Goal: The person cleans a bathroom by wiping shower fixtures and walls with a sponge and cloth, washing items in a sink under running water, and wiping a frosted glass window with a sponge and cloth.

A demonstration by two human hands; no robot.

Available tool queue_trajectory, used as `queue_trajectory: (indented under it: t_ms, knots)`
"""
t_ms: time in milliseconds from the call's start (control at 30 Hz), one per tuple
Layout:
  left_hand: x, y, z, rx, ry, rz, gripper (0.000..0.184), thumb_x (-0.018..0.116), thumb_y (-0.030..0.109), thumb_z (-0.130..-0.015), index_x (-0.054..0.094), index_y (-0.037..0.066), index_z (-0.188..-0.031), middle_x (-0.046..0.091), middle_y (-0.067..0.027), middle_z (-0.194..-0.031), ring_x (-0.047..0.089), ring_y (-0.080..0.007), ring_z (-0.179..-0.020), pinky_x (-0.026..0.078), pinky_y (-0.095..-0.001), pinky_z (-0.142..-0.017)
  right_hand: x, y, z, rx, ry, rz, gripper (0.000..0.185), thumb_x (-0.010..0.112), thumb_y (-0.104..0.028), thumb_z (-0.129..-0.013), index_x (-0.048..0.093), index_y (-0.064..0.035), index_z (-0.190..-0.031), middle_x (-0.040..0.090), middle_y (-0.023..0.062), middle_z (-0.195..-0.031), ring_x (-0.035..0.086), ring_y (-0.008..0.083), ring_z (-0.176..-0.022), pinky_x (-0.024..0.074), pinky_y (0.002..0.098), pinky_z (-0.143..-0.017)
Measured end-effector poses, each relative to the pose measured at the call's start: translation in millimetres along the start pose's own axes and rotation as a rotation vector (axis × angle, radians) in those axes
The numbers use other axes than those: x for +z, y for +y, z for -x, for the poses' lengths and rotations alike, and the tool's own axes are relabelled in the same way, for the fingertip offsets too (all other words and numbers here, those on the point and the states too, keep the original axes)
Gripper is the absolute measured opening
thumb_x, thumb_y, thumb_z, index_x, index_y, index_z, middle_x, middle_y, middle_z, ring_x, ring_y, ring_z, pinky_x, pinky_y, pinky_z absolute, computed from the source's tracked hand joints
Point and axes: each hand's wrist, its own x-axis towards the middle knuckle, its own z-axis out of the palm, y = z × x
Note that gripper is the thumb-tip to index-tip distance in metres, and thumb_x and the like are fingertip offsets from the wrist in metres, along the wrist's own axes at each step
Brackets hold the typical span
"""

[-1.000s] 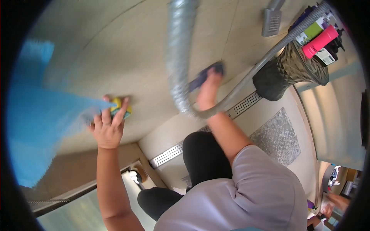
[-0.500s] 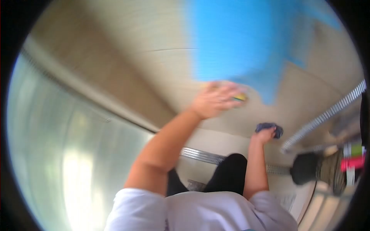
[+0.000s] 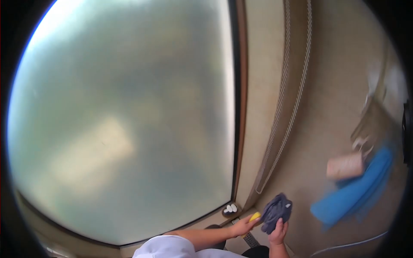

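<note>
My left hand (image 3: 244, 227) is closed around a small yellow sponge (image 3: 255, 216), low in the view and beside the window's bottom right corner. Just to its right, my right hand (image 3: 278, 233) grips a bunched dark grey cloth (image 3: 276, 211), which rises above the fingers. The sponge and the cloth are close together in front of my body. A blue towel (image 3: 352, 193) hangs at the right, away from both hands, with a pink item (image 3: 345, 166) next to its upper part.
A large frosted window (image 3: 129, 120) fills the left. A beaded cord (image 3: 297, 103) hangs down the wall (image 3: 335, 86). White objects (image 3: 231, 208) sit in a small holder at the window corner. Below the hands is a floor drain (image 3: 251, 241). A thin hose (image 3: 348, 245) curves at lower right.
The view has swung towards the window. My left hand has left the wall with the sponge, and both hands have come close together. The blue towel now appears at the right.
</note>
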Motion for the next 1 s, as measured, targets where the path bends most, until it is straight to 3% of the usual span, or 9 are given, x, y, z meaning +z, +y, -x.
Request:
queue_trajectory:
  t_ms: [133, 233, 400, 567, 600, 700, 800, 933, 1000]
  knots:
    - [-51, 73, 87, -0.487, 0.106, 0.293, 0.042, 0.044, 0.049, -0.087, 0.051, 0.011, -0.106, 0.051, -0.0015, -0.07, 0.048, -0.0106, -0.059, 0.04, -0.0252, -0.051, 60, -76, -4, 0.043, -0.292, 0.009, 0.037, 0.046, -0.018, -0.087, 0.045, 0.0036, -0.117, 0.056, 0.0125, -0.106, 0.053, 0.0207, -0.097, 0.0394, 0.0321, -0.086]
    - [-103, 175, 134, -0.367, 0.414, 0.495, 0.04, 0.04, 0.045, -0.09, 0.052, 0.009, -0.102, 0.058, -0.0069, -0.087, 0.052, -0.0147, -0.066, 0.044, -0.0276, -0.058, 132, -142, -29, 0.089, -0.506, 0.308, 0.03, 0.053, -0.013, -0.084, 0.048, 0.0017, -0.11, 0.06, 0.0129, -0.092, 0.058, 0.0181, -0.087, 0.0447, 0.0301, -0.077]
    - [-143, 319, 208, -0.232, 0.169, 0.747, 0.047, 0.041, 0.048, -0.089, 0.047, 0.007, -0.112, 0.058, -0.0062, -0.096, 0.056, -0.0175, -0.08, 0.048, -0.0324, -0.069, 202, -191, -33, 0.137, -0.568, 0.312, 0.028, 0.051, -0.007, -0.084, 0.037, -0.004, -0.109, 0.057, 0.0113, -0.094, 0.056, 0.0208, -0.088, 0.0437, 0.0315, -0.078]
    - [-120, 360, 227, -0.107, 0.104, 0.812, 0.051, 0.042, 0.048, -0.088, 0.046, 0.005, -0.115, 0.056, -0.0069, -0.103, 0.057, -0.017, -0.088, 0.049, -0.0318, -0.077, 256, -247, -54, 0.025, -0.836, 0.359, 0.031, 0.05, -0.004, -0.082, 0.04, -0.0094, -0.11, 0.052, 0.0168, -0.107, 0.053, 0.0323, -0.099, 0.0425, 0.0375, -0.082]
    - [-116, 368, 232, -0.032, 0.211, 0.766, 0.049, 0.042, 0.047, -0.089, 0.046, 0.005, -0.114, 0.057, -0.0066, -0.1, 0.058, -0.0166, -0.087, 0.049, -0.0314, -0.075, 263, -265, -64, 0.061, -0.906, 0.387, 0.031, 0.05, -0.004, -0.08, 0.042, -0.0084, -0.11, 0.049, 0.0175, -0.112, 0.05, 0.0322, -0.103, 0.0419, 0.0376, -0.083]
    - [-106, 384, 249, 0.182, 0.58, 0.619, 0.045, 0.041, 0.044, -0.09, 0.05, 0.004, -0.108, 0.059, -0.006, -0.092, 0.059, -0.015, -0.079, 0.049, -0.0294, -0.07, 275, -305, -77, -0.584, -0.796, 0.595, 0.038, 0.054, -0.004, -0.076, 0.044, -0.0069, -0.113, 0.041, 0.0177, -0.122, 0.044, 0.0329, -0.109, 0.0409, 0.0376, -0.085]
    - [-108, 387, 270, 0.391, 0.866, 0.474, 0.044, 0.042, 0.043, -0.09, 0.05, 0.004, -0.107, 0.059, -0.0057, -0.091, 0.059, -0.0135, -0.073, 0.049, -0.0274, -0.065, 286, -340, -69, -0.478, -1.085, 0.269, 0.053, 0.06, -0.007, -0.071, 0.042, -0.0066, -0.12, 0.033, 0.0188, -0.128, 0.038, 0.0346, -0.113, 0.0394, 0.0393, -0.088]
    - [-89, 386, 294, 0.343, 0.977, -0.145, 0.046, 0.031, 0.043, -0.093, 0.046, 0.004, -0.113, 0.051, -0.0126, -0.109, 0.04, -0.0242, -0.11, 0.033, -0.0386, -0.094, 308, -346, -27, -0.599, -1.238, 0.348, 0.065, 0.063, -0.009, -0.067, 0.037, -0.0054, -0.126, 0.027, 0.0196, -0.133, 0.036, 0.0349, -0.117, 0.0344, 0.0404, -0.096]
    - [-79, 386, 308, 0.404, 1.029, -0.211, 0.047, 0.029, 0.043, -0.094, 0.046, 0.005, -0.114, 0.047, -0.013, -0.109, 0.032, -0.025, -0.112, 0.025, -0.0374, -0.097, 325, -340, -34, -0.648, -1.219, 0.272, 0.061, 0.059, -0.007, -0.071, 0.035, -0.0031, -0.127, 0.03, 0.0189, -0.132, 0.037, 0.0325, -0.118, 0.0325, 0.0375, -0.098]
